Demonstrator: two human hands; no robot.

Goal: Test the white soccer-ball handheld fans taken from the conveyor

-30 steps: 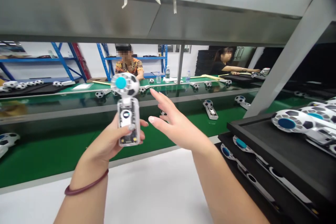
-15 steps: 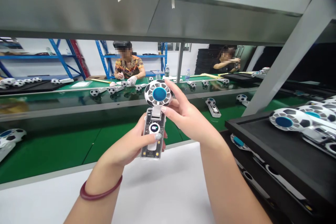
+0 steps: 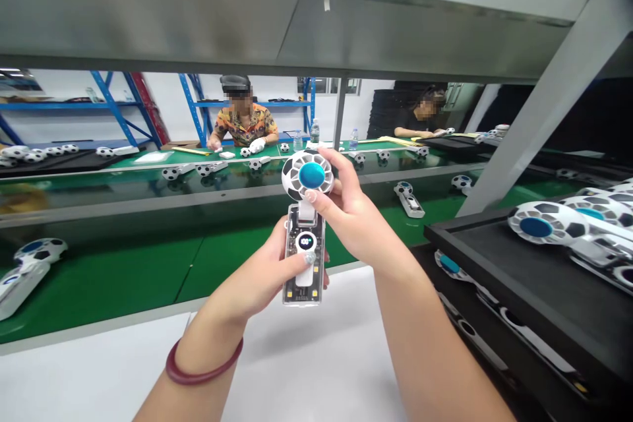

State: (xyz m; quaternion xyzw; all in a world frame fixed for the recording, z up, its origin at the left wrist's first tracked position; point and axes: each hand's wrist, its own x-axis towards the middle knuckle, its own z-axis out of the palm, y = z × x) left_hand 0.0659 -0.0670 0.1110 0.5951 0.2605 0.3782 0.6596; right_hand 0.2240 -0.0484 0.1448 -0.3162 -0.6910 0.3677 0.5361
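Note:
A handheld fan (image 3: 305, 231) with a football-pattern head, blue hub and clear handle stands upright in front of me. My left hand (image 3: 267, 273) grips its handle, thumb resting just under a small lit round display. My right hand (image 3: 349, 211) holds the fan's head from the right, fingers curled around its rim. Both hands hover above the white bench (image 3: 306, 369) near the edge of the green conveyor belt (image 3: 123, 277).
Black trays (image 3: 524, 277) stacked at right carry more fans (image 3: 537, 224). Loose fans lie on the belt at far left (image 3: 27, 267) and beyond (image 3: 410, 201). A grey metal shelf (image 3: 297, 20) hangs overhead with a slanted post (image 3: 548, 99). Two people work across the line.
My right hand, spread and empty a second ago, has come onto the fan's head. The fan moved right and slightly down, and its display has lit up.

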